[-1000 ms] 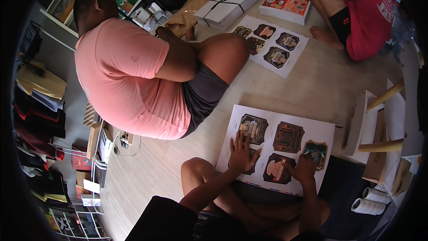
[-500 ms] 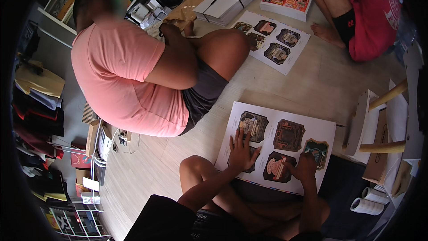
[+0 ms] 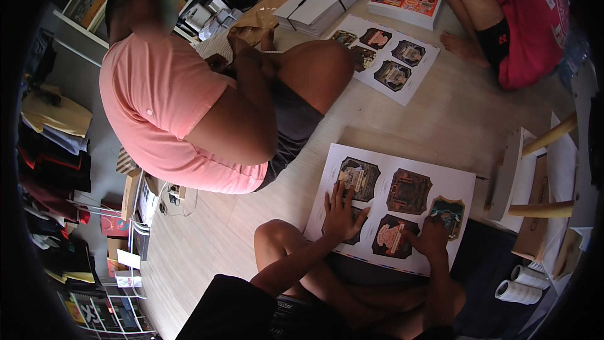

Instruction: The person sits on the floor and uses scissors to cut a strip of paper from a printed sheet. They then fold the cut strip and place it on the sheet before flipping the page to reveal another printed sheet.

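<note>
A large white sheet (image 3: 377,151) printed with several dark, ornate-framed labels lies before my crossed legs. My left hand (image 3: 343,215) rests flat on its left part with fingers spread, covering part of a lower-left label (image 3: 353,234). Over the right part is my right hand (image 3: 430,237), its fingers curled down at the left edge of a teal label with a gold border (image 3: 450,215). The right thumb points left toward a dark label with a pink middle (image 3: 391,237). Whatever the right fingertips hold, if anything, is hidden under the hand.
A person in a pink shirt (image 3: 170,119) sits at left; another in a red top (image 3: 528,19) sits at far right. Between them lie a similar label sheet (image 3: 409,82), a tied paper stack (image 3: 321,3) and a colourful printed stack (image 3: 402,0). Right: a wooden-legged stool (image 3: 541,208), white rolls (image 3: 519,291).
My hands and the sheet stay almost in place. The person in pink has shifted their upper body and arm slightly, and the one in red has moved a little right.
</note>
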Demonstrator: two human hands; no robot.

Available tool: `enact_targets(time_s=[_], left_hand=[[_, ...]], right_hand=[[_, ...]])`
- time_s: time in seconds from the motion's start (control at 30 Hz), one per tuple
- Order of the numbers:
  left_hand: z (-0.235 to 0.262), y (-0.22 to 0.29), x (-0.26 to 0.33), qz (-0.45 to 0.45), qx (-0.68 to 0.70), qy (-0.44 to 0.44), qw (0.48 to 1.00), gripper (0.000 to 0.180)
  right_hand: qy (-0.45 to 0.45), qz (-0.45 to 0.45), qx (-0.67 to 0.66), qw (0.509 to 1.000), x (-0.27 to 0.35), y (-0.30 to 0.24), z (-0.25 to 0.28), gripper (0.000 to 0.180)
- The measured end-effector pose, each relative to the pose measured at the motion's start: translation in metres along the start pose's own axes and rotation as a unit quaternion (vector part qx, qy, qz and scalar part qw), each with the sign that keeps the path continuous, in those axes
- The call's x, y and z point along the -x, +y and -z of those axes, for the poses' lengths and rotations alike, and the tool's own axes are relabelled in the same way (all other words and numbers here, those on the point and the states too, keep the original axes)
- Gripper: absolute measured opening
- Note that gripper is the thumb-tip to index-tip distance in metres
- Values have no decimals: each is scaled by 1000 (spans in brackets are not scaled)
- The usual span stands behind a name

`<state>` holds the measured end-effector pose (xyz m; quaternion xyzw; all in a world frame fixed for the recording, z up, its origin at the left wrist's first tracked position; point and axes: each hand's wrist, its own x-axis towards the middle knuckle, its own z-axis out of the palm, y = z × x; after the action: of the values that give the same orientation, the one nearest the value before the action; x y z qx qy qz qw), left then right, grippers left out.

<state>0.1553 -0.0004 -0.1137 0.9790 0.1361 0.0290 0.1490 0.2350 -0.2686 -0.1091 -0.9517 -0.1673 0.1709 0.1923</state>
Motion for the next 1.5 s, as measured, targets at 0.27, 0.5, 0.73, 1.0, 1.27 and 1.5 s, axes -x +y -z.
enact_targets(time_s=[0.27, 0.5, 0.73, 1.0, 1.27, 1.5], left_hand=[[6, 0, -2, 1, -23, -17, 1000, 81], [9, -1, -5, -4, -8, -22, 1000, 82], [9, -3, -8, 10, 13, -26, 1000, 78], [3, -7, -10, 14, 27, -41, 999, 78], [-2, -11, -7, 13, 37, -42, 998, 80], [1, -8, -8, 11, 39, -33, 999, 77]], right_hand=[[-143, 12, -99, 985, -22, -18, 55, 68], [-113, 189, -211, 952, -93, -116, 72, 57], [-104, 253, -376, 885, -197, -255, 75, 45], [-87, 285, -449, 842, -237, -314, 58, 37], [-87, 275, -519, 805, -253, -316, 36, 42], [-86, 261, -510, 815, -250, -314, 43, 32]])
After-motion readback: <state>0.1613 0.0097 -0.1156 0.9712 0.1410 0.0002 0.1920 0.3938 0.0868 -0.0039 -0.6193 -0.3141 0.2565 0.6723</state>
